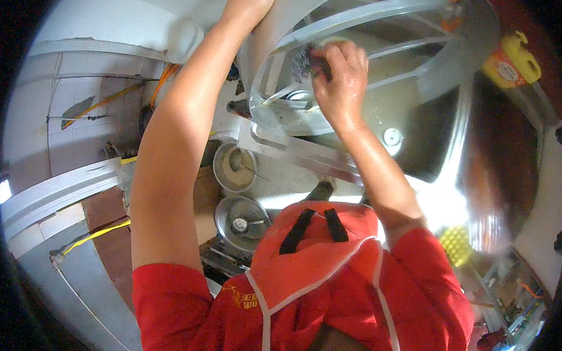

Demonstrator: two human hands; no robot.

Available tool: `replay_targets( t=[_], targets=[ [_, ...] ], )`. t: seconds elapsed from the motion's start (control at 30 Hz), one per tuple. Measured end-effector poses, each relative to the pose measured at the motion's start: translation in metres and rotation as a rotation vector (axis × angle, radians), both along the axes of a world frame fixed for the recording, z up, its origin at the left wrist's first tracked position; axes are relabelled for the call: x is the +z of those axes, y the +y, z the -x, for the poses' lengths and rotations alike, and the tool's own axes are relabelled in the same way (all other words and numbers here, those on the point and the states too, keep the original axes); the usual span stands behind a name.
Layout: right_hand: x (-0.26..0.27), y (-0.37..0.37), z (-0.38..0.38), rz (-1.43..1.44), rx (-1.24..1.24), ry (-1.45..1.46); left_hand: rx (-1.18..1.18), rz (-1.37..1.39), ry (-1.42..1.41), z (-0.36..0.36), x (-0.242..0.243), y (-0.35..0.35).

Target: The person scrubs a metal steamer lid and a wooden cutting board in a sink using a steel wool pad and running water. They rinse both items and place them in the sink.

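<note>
My right hand [342, 80] grips a dark grey, wiry scrubber [302, 64]. It works at the opening of a large, pale, glossy curved piece [267, 49], whose kind I cannot tell. Its rounded rim and several light bars show around the hand. At the top edge, my left hand [252, 0] lies against the curved piece; its fingers are cut off by the frame. Beneath is a metal sink [305, 153] with a round white drain fitting [392, 140].
A yellow jug [512, 63] stands at the upper right. Near my left side are a metal bowl [235, 169] with pale contents and a metal basin [239, 234]. A yellow bumpy object [455, 245] sits near my right elbow, beside strong glare.
</note>
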State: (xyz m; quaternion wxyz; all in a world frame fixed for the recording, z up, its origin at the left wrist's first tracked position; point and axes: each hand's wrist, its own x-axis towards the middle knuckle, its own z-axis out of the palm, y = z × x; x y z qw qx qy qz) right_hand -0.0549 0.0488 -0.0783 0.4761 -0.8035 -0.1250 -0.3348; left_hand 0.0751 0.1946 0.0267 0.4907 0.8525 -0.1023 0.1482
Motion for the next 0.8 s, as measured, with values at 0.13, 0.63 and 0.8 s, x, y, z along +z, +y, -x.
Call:
replay_targets(
  t=[0.13,0.63,0.8],
  targets=[
    [0.027,0.032,-0.014,0.208,-0.022,-0.146,0.007,0.007,0.009,-0.001,0.002,-0.001],
    [0.025,-0.009,-0.028,0.614,0.099,-0.133,-0.076,0.069,-0.039,-0.002,-0.005,-0.001],
    [0.026,0.02,-0.015,0.518,0.061,-0.059,-0.004,-0.063,-0.048,-0.003,-0.004,0.006]
  ],
)
